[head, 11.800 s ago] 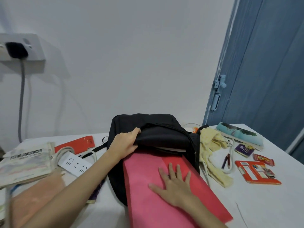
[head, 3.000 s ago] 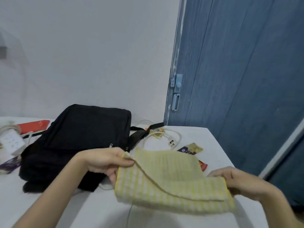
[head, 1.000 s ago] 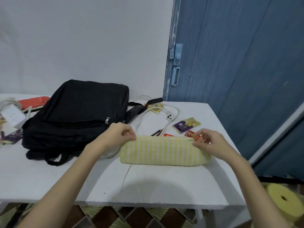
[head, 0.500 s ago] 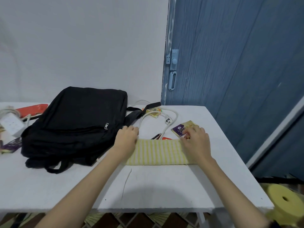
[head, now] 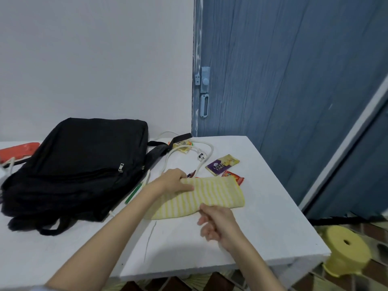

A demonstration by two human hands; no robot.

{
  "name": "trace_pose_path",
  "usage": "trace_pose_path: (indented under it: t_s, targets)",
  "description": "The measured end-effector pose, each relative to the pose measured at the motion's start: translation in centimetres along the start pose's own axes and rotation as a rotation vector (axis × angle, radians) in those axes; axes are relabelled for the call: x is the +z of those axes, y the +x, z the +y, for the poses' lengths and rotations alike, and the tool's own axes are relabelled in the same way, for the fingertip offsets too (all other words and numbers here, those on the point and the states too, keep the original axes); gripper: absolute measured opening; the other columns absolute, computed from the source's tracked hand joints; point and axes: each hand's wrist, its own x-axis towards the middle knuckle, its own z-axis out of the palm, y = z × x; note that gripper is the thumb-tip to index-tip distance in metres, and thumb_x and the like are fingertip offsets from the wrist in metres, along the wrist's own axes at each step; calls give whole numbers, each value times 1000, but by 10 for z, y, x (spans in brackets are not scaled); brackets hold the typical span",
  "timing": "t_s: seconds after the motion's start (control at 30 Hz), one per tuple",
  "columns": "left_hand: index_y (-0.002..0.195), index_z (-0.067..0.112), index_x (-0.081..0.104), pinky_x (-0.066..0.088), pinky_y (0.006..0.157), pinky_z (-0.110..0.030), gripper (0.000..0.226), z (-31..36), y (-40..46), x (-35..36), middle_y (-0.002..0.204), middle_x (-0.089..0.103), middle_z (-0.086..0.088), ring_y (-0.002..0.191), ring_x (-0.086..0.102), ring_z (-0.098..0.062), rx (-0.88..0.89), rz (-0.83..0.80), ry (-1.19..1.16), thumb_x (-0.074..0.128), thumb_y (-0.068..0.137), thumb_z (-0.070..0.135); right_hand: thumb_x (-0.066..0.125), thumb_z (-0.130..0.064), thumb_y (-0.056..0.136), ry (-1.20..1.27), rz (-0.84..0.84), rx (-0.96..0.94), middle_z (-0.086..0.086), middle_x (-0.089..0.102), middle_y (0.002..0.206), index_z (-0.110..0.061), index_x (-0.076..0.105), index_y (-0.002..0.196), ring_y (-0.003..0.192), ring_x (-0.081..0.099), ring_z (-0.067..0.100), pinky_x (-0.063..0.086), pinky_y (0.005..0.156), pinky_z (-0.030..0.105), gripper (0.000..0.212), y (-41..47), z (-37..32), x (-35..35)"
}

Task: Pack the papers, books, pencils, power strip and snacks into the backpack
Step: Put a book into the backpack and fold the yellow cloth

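A black backpack [head: 79, 164] lies flat on the white table [head: 262, 217], its zips drawn closed. To its right lies a folded yellow striped cloth [head: 212, 196]. My left hand [head: 174, 181] grips the cloth's upper left corner. My right hand [head: 216, 221] hovers at the cloth's near edge with fingers curled, holding nothing. A white power cable with plug [head: 199, 156] loops behind the cloth. A purple snack packet [head: 221, 164], a red snack packet [head: 234, 177] and a yellow snack packet [head: 182, 145] lie near it. A green pencil [head: 134, 193] rests beside the backpack; other pens [head: 191, 174] peek out behind the cloth.
A red item [head: 19, 150] lies at the far left behind the backpack. A blue door [head: 283, 80] with a latch [head: 204, 89] stands behind the table's right side. A yellow stool [head: 346, 255] sits on the floor at the right. The table's front edge is close to me.
The cloth has been folded narrower and now lies slanted. My right hand has let go and drawn back toward me. My left hand still holds the cloth's left end.
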Motion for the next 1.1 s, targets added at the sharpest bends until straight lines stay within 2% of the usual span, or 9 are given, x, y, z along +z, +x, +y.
trace_pose_path:
  t_s: [0.17,0.27,0.37,0.43,0.67,0.8,0.9,1.0,1.1]
  targets:
    - [57,9,49,33,55,-19,40,14,-27,-36,56,44,10,52,41,-2,116,48,-499,69,82,34,67,-23,85,150,93,-227,10,64,73,-9,59,82,61,59,21,45,54,31,15,-10,-29,6]
    - [91,-1,69,46,73,-17,24,20,-46,-52,88,64,4,80,60,-5,228,181,-739,64,87,22,72,-17,80,206,78,-336,5,67,77,-11,54,96,64,63,17,52,59,30,24,-18,-62,11]
    - [101,2,70,39,89,-4,21,16,-61,-66,128,52,10,115,50,3,290,398,-772,63,86,16,72,-5,78,175,30,-442,7,68,84,-12,49,100,69,64,18,53,54,22,32,-22,-92,21]
    - [102,9,70,37,98,-10,21,12,-72,-76,138,44,15,125,42,6,327,453,-800,66,83,19,71,-5,79,98,-44,-512,7,70,85,-14,53,99,68,65,15,52,55,21,29,-22,-106,30]
    - [105,7,62,54,74,-24,34,-6,-105,-106,97,71,-1,90,68,-15,429,537,-1057,70,73,4,73,-6,64,151,-334,-663,5,71,98,-16,53,116,86,68,16,54,74,24,56,-19,-126,72]
    - [109,5,60,56,76,-32,36,-31,-115,-123,103,69,-6,94,67,-21,430,559,-1137,67,74,10,76,-18,70,-110,-113,-794,-4,63,101,-21,52,114,77,59,4,50,68,14,50,-7,-117,119]
    - [111,8,59,54,75,-29,40,-52,-121,-132,106,68,-5,96,67,-19,425,517,-1147,70,72,8,75,-21,70,-177,-260,-680,-11,68,100,-18,56,113,82,64,-7,49,65,10,46,-1,-112,146]
    - [115,10,57,54,75,-25,43,-82,-128,-143,109,66,-5,97,67,-17,386,489,-1033,71,74,4,75,-17,70,-186,-421,-578,-6,74,97,-16,65,105,90,70,8,53,67,17,36,6,-102,174]
    - [119,12,56,53,79,-23,43,-119,-139,-156,117,64,-4,100,66,-17,343,438,-946,68,79,2,73,-19,71,-127,-356,-560,2,73,102,-13,67,106,95,69,18,56,74,27,36,19,-91,202]
